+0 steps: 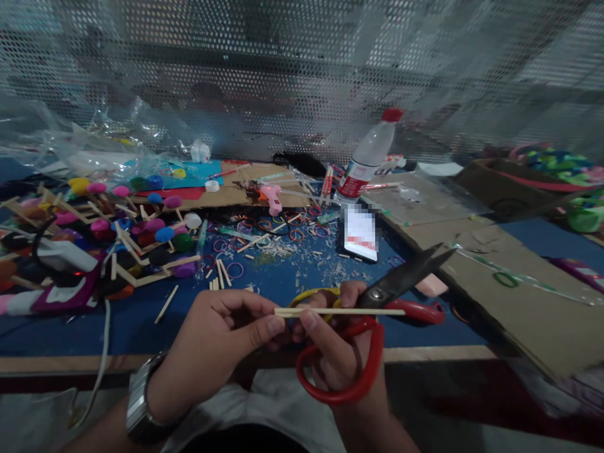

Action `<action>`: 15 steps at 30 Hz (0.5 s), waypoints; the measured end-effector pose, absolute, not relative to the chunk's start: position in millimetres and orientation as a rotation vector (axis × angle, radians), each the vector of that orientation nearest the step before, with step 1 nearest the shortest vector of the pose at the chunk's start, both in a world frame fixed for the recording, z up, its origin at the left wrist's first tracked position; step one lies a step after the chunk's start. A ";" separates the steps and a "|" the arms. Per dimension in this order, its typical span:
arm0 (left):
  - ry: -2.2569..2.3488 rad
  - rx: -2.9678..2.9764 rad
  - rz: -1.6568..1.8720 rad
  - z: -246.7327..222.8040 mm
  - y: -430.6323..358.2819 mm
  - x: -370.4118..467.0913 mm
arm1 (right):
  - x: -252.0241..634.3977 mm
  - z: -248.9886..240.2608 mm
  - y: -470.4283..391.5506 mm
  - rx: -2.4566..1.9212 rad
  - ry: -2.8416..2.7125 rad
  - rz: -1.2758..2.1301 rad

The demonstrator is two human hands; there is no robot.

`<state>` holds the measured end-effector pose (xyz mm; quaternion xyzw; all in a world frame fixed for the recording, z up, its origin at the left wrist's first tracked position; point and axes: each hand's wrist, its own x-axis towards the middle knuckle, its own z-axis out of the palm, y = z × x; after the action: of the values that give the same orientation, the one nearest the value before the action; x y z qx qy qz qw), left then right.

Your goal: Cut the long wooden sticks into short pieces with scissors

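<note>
My left hand point(221, 343) pinches the left end of a thin pale wooden stick point(358, 311) between thumb and fingers. The stick lies level, pointing right, with what looks like a shorter piece alongside at its left end. My right hand point(337, 352) presses its thumb on the same stick. Red-handled scissors point(346, 393) hang on this hand, one handle loop around it. Their dark blades point(408, 274) point up and right, apart at the tips, away from the stick. Behind the fingers shows part of a yellow ring point(309, 294).
Left lies a pile of sticks with coloured round pieces point(165, 234) beside a purple power strip point(70, 289). A pink glue gun point(272, 198), rubber bands point(233, 269), a phone point(358, 233) and a bottle point(368, 157) stand or lie ahead. Cardboard point(528, 302) covers the right side.
</note>
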<state>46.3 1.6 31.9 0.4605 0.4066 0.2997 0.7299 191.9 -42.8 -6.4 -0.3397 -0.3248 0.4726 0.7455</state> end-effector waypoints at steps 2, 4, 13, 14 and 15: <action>0.892 1.015 0.665 32.3 2.4 47.2 | 192.2 -6.3 -43.3 -0.766 -0.695 1.039; 0.894 1.024 0.676 32.1 4.0 49.0 | 192.4 -6.3 -42.9 -0.804 -0.674 1.020; 0.860 0.994 0.683 27.3 8.0 51.2 | 193.9 -7.8 -40.2 -0.881 -0.669 0.932; 0.846 0.982 0.672 27.5 7.5 50.2 | 194.0 -8.1 -40.9 -0.885 -0.671 0.939; 0.834 0.976 0.663 27.7 7.0 49.3 | 194.0 -8.4 -41.8 -0.884 -0.673 0.947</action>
<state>49.3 7.0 27.7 0.4467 0.3818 0.3034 0.7501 194.0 -41.8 -8.4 -0.4038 -0.3074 0.4325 0.7452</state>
